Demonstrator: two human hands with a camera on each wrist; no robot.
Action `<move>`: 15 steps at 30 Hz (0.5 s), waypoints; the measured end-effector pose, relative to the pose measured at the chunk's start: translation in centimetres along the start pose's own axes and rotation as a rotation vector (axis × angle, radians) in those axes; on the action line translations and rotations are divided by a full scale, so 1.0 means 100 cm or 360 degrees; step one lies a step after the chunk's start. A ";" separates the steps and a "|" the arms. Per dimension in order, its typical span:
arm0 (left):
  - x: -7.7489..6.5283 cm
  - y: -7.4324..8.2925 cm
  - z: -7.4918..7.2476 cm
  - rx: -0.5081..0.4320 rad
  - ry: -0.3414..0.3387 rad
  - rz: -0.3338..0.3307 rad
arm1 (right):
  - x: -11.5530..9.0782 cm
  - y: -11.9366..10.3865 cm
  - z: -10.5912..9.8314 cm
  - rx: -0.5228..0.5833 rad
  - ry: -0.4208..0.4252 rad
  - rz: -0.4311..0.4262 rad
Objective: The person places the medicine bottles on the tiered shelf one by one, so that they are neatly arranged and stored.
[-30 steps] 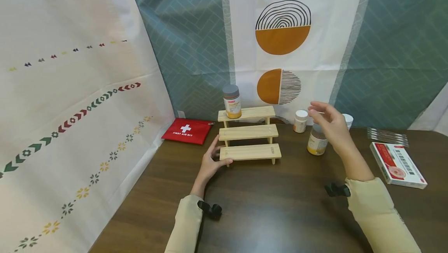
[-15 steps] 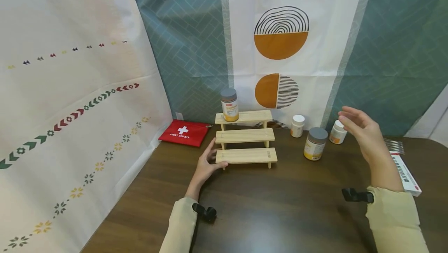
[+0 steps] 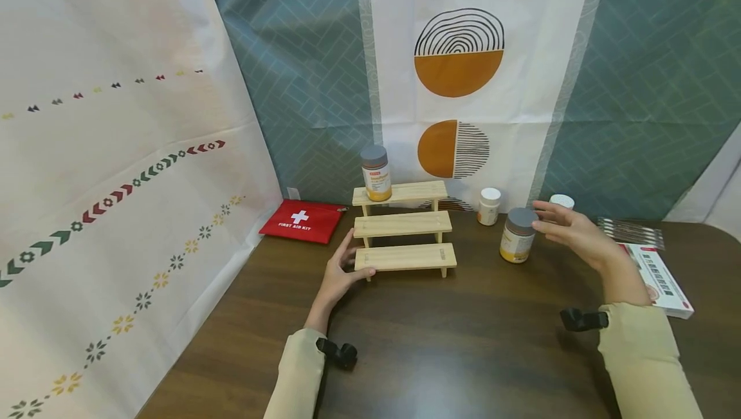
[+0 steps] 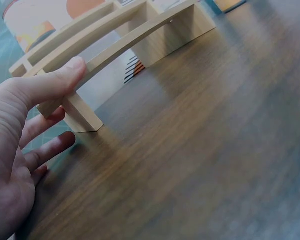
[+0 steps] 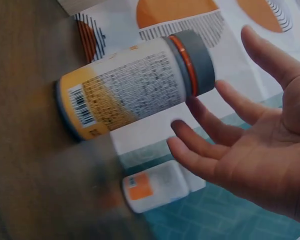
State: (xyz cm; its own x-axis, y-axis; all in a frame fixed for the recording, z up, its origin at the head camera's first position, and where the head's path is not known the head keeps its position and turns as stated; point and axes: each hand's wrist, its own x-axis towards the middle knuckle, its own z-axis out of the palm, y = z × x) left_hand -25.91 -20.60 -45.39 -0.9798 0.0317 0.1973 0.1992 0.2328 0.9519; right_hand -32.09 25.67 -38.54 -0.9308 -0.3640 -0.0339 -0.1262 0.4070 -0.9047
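Observation:
At the left end of a three-step wooden stand (image 3: 405,258), my left hand (image 3: 338,280) holds the lowest step. In the left wrist view the thumb lies over that step's front edge (image 4: 125,45), with fingers (image 4: 50,147) beside the leg. My right hand (image 3: 579,235) reaches over the table with fingers spread, fingertips right at the grey lid of a supplement bottle (image 3: 516,242). That bottle stands upright; the right wrist view shows its yellow and white label (image 5: 125,85). A matching grey-lidded bottle (image 3: 377,177) stands on the top step, at the left.
Two small white pill bottles stand behind: one bottle (image 3: 489,206) by the curtain, another bottle (image 5: 157,187) partly hidden by my right hand in the head view. A red first aid pouch (image 3: 303,221) lies left. Packaged cotton swabs (image 3: 631,232) and a medicine box (image 3: 660,280) lie right.
My right hand first moved right, away from above the grey-lidded bottle, then came back left and lower to its lid. My left hand stays at the stand.

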 end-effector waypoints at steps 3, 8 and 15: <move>0.000 0.001 0.000 -0.0015 0.0005 0.0010 | 0.003 0.005 0.002 0.0101 -0.0035 -0.0023; 0.001 0.003 0.000 -0.0023 0.0003 0.0029 | 0.007 0.009 0.005 0.0193 -0.0023 -0.0013; -0.001 0.003 0.000 -0.0023 -0.0014 0.0010 | 0.016 0.013 0.019 0.0228 -0.0022 0.0103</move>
State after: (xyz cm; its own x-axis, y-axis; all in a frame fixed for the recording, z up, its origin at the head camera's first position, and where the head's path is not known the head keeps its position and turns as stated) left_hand -25.79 -20.49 -45.13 -0.9786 0.0416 0.2013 0.2055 0.2186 0.9539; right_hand -33.12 24.00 -40.54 -0.9305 -0.3525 -0.0992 -0.0147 0.3068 -0.9517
